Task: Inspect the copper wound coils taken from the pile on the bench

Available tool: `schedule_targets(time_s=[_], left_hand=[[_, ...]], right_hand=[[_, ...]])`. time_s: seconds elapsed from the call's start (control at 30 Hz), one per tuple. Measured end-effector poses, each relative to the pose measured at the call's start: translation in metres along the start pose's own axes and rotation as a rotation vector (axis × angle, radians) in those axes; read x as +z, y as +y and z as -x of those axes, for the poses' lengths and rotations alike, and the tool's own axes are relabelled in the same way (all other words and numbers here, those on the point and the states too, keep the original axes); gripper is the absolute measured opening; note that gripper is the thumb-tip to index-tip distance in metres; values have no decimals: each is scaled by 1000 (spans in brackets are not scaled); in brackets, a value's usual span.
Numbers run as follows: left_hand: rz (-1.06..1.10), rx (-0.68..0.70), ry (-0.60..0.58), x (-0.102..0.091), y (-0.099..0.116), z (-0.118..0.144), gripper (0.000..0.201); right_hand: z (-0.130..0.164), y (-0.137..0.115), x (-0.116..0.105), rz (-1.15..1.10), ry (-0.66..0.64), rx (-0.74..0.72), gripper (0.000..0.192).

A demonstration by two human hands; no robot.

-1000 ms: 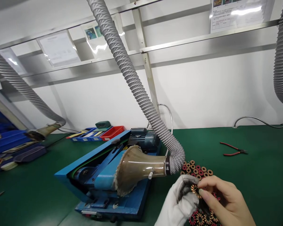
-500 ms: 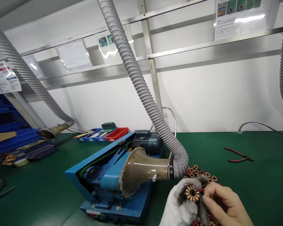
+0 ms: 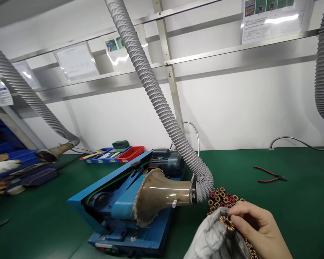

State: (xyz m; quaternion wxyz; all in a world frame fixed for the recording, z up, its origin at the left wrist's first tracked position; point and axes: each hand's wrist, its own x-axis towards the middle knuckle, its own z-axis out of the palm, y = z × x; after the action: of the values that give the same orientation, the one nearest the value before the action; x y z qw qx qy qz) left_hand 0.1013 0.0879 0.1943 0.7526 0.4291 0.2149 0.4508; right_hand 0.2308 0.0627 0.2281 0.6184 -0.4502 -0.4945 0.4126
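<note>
My left hand (image 3: 214,237) wears a white glove and sits at the bottom edge, fingers curled around a small round copper-wound coil (image 3: 227,222). My bare right hand (image 3: 256,228) pinches the same coil from the right with thumb and forefinger. Just behind both hands lies a pile of similar coils (image 3: 223,197), red and gold, on the green mat. To the left stands a blue belt machine (image 3: 126,201) with a brown suction funnel (image 3: 158,196) on a grey ribbed hose (image 3: 162,104).
Red-handled pliers (image 3: 270,174) lie on the green bench (image 3: 299,208) at the right. Blue and red bins (image 3: 116,154) stand at the back. A second hose and nozzle (image 3: 51,151) reach in from the left, near another person's gloved hand (image 3: 4,167).
The coil has turned in my fingers from face-on to more edge-on, and my hands dropped slightly. The view swung a little. A gloved hand has appeared at the far left.
</note>
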Motion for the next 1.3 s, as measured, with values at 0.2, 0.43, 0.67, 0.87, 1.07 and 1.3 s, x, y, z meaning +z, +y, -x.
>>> schedule_targets(time_s=[0.2, 0.43, 0.67, 0.87, 1.07, 1.3], left_hand=[[39, -25, 21, -7, -7, -5, 23], [184, 11, 85, -24, -10, 11, 29], [56, -3, 92, -15, -16, -5, 29], [26, -9, 109, -12, -10, 0, 31], [30, 2, 126, -2, 3, 6, 35], [-30, -48, 175, 16, 12, 15, 22]], right_hand=[[0, -7, 0, 82, 13, -65, 39], [1, -6, -4, 190, -4, -64, 46], [-2, -2, -2, 48, 50, 6, 38], [-1, 7, -16, 85, -28, 7, 41], [-1, 1, -13, 128, -176, -73, 37], [-6, -5, -12, -532, -153, 214, 31]])
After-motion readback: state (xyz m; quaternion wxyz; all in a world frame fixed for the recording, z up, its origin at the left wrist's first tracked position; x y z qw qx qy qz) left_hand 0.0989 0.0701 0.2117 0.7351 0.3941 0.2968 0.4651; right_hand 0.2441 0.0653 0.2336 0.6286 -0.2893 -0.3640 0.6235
